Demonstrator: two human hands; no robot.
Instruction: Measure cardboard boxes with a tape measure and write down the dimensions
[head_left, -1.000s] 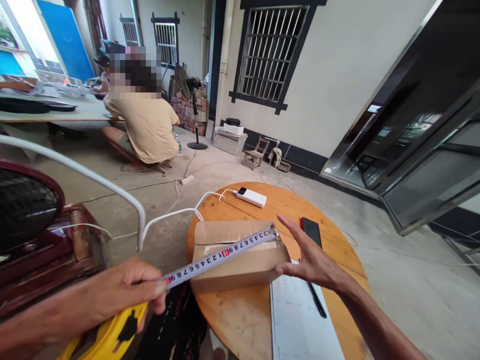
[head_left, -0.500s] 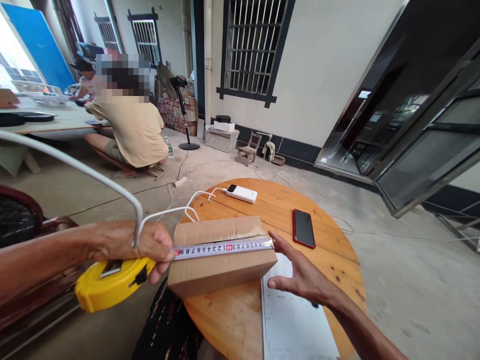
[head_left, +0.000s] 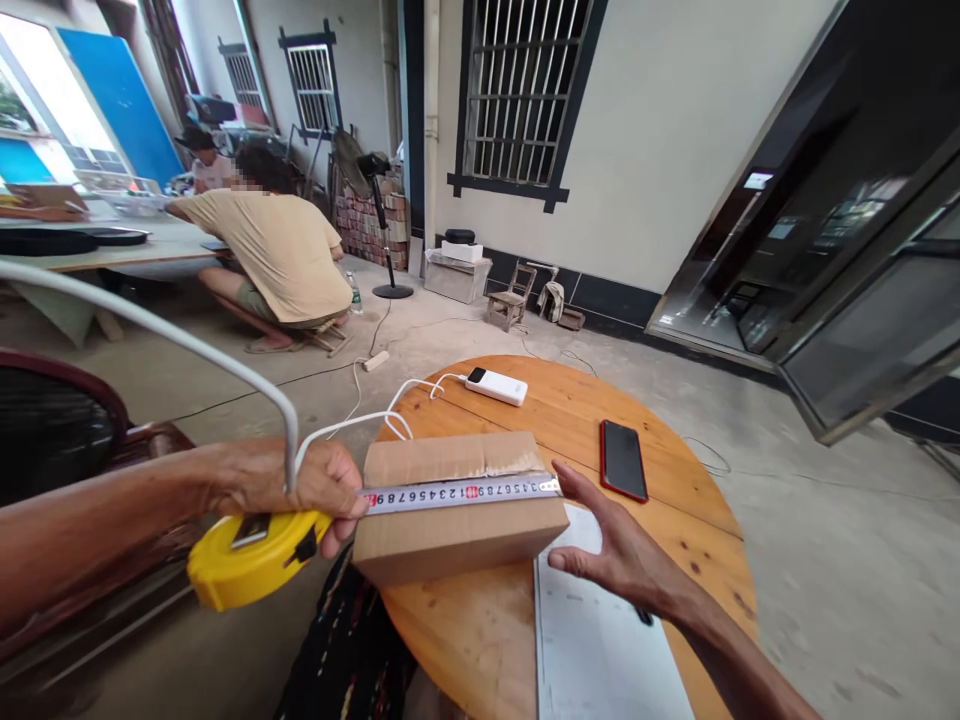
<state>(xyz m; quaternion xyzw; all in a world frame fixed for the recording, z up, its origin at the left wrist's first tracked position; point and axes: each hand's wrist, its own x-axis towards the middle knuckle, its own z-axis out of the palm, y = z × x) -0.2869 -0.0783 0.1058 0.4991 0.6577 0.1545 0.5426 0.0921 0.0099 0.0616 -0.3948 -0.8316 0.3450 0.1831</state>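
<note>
While a cable [head_left: 291, 440] hangs across my left hand [head_left: 322, 490], a power bank [head_left: 496, 387] sits far and a phone [head_left: 623, 460] right on the table [head_left: 701, 525], bare wood between. At its left edge is the box [head_left: 457, 545], tape [head_left: 442, 494] laid across; my left fingers pinch the tape, my right hand [head_left: 626, 555] spread by its hook [head_left: 550, 486].

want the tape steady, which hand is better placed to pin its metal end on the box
Probably the right hand: its forefinger is beside the metal end, while the left hand holds the yellow case.
</note>
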